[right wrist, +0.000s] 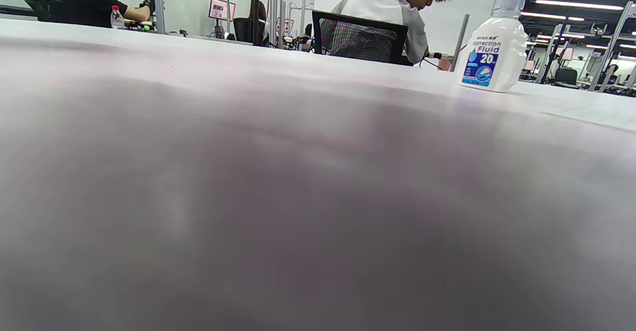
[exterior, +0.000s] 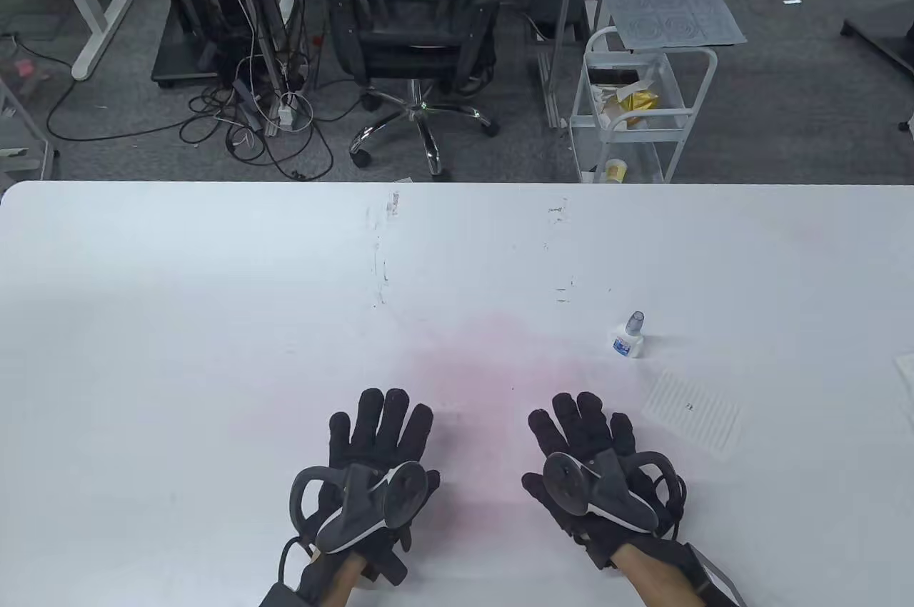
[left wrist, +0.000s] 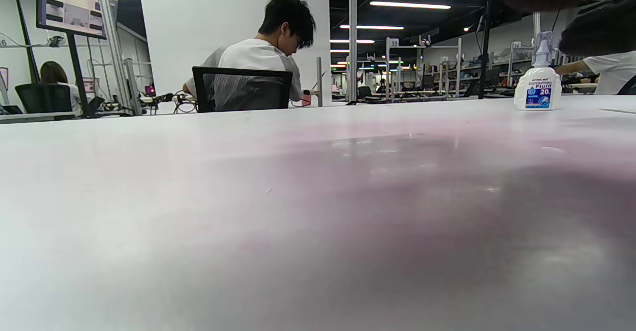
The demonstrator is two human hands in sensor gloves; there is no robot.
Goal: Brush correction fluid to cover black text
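Note:
A small white correction fluid bottle (exterior: 629,337) with a blue label and clear cap stands upright on the white table (exterior: 214,321). It also shows in the left wrist view (left wrist: 538,83) and the right wrist view (right wrist: 494,47). A lined slip of paper (exterior: 691,413) with a small black mark lies just right of my right hand. My left hand (exterior: 378,432) rests flat on the table, fingers spread, holding nothing. My right hand (exterior: 582,428) rests flat the same way, empty, below and left of the bottle.
The table has a faint pink stain (exterior: 493,364) between and beyond my hands and a few dark scuffs (exterior: 382,271) farther out. A paper edge (exterior: 905,371) shows at the right border. Beyond the table stand an office chair (exterior: 418,28) and a white cart (exterior: 635,107).

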